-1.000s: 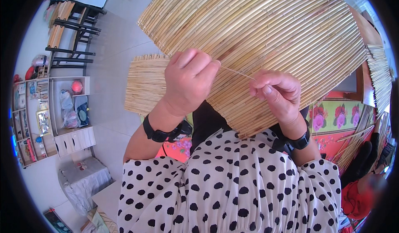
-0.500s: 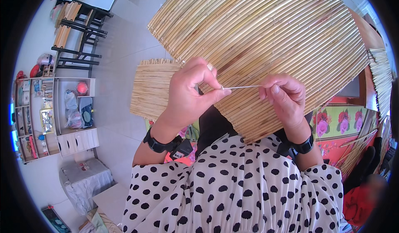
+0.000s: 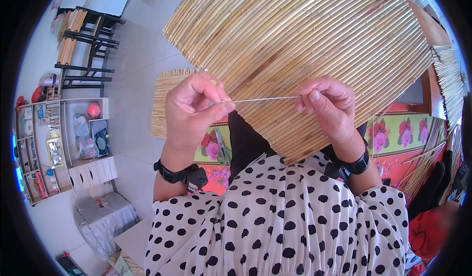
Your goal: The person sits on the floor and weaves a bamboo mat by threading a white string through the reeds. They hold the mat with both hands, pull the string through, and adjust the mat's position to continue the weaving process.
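A thin pale thread [image 3: 263,99] stretches taut between my two hands. Its one end is pinched between the thumb and forefinger of my left hand [image 3: 192,109]. My right hand [image 3: 330,106] grips the other end, fingers curled and thumb pressed against them. Behind and below the thread spreads a large mat of straw-coloured reed stalks [image 3: 314,49], bound across by rows of stitches. Its near corner reaches my lap, close to the dotted shirt. I cannot make out whether the thread joins the mat.
A smaller reed mat [image 3: 163,104] lies left of my left hand. Beneath are a flowered red-and-green cloth [image 3: 388,136] and what looks like scissors [image 3: 223,145]. Loose stalks [image 3: 425,158] and a person in red [image 3: 427,231] are at right. Shelves [image 3: 64,143] and folded black-legged furniture [image 3: 91,45] stand left.
My left hand has moved left, away from the right one, and a longer stretch of thread shows between them. My right hand has shifted slightly left and up. The whole view has shifted slightly.
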Demonstrator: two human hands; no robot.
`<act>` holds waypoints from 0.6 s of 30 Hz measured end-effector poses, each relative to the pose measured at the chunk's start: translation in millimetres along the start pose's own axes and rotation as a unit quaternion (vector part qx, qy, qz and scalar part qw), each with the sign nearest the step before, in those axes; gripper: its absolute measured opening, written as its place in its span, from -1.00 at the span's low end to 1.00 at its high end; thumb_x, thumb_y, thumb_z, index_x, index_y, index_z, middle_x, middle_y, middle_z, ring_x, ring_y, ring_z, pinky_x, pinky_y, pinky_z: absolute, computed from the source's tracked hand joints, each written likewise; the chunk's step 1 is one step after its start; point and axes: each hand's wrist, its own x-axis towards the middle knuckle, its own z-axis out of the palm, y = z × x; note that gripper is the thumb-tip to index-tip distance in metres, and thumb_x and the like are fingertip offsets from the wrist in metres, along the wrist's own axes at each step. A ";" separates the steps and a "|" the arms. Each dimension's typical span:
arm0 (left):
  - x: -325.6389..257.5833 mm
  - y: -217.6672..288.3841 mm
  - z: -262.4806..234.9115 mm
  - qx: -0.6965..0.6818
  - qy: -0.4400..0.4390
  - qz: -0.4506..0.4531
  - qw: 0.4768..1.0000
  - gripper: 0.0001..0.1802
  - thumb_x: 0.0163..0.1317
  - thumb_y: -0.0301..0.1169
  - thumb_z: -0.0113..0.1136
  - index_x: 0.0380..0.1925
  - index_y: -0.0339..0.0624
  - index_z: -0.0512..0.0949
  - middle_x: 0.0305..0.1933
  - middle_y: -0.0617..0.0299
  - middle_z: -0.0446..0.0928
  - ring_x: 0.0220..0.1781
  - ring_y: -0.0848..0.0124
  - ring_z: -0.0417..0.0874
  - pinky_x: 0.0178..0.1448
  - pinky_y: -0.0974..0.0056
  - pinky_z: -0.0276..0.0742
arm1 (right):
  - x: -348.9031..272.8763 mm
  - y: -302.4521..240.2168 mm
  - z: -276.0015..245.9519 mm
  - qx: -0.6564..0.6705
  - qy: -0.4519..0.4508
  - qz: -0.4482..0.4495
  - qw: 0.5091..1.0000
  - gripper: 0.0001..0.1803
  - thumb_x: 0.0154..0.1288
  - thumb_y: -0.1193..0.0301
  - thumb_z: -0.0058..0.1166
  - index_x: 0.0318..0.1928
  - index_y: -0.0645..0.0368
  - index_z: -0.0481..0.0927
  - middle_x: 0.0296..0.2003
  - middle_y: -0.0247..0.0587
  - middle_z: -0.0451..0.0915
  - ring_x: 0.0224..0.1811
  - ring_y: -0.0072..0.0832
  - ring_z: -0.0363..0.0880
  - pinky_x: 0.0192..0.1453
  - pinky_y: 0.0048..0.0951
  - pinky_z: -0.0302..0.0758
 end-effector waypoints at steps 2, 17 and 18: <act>0.6 5.3 -3.7 0.147 -0.019 0.033 0.988 -0.76 0.00 -0.78 0.34 -0.41 -0.22 0.56 -0.42 0.25 0.46 -0.39 0.48 0.52 -0.37 0.35 0.43 | 0.7 -0.9 0.9 0.001 -0.007 -0.001 1.000 -0.80 0.46 0.45 0.05 -0.13 0.38 0.62 -0.48 -0.29 0.50 -0.40 -0.53 0.47 -0.21 -0.47 0.48; -1.0 10.6 2.6 0.449 0.012 0.152 0.880 -0.80 -0.17 -0.70 0.26 -0.49 -0.22 0.57 -0.50 0.21 0.40 -0.44 0.27 0.46 -0.40 0.24 0.39 | 1.5 2.8 -2.9 0.039 -0.016 0.003 0.999 -0.85 0.46 0.49 0.07 -0.10 0.30 0.65 -0.33 -0.30 0.62 -0.31 -0.64 0.56 -0.25 -0.62 0.45; -0.7 10.4 2.1 0.443 0.016 0.150 0.884 -0.81 -0.19 -0.70 0.22 -0.52 -0.22 0.55 -0.51 0.20 0.40 -0.44 0.27 0.45 -0.41 0.24 0.38 | 1.6 2.7 -2.4 0.042 -0.014 0.005 0.999 -0.85 0.46 0.49 0.07 -0.10 0.30 0.65 -0.33 -0.31 0.62 -0.31 -0.64 0.56 -0.25 -0.61 0.46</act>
